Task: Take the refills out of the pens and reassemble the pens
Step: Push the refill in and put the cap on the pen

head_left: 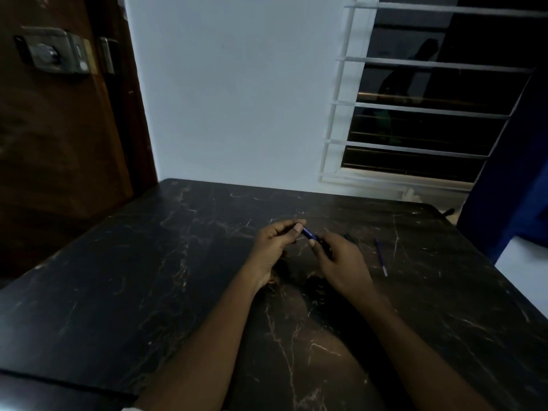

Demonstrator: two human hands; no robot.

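Note:
A blue pen [308, 234] with white lettering is held between both hands above the dark marble table [148, 277]. My left hand [274, 247] pinches its far-left end with thumb and fingers. My right hand [338, 262] grips its near-right end, which is hidden in the fingers. A thin blue refill [380, 257] lies loose on the table to the right of my right hand. A small dark piece [348, 237] shows just behind my right hand; I cannot tell what it is.
A white wall stands behind the table, with a barred window [415, 108] at the right and a brown door with a metal lock [56, 51] at the left. A blue cloth [510, 185] hangs by the table's right edge.

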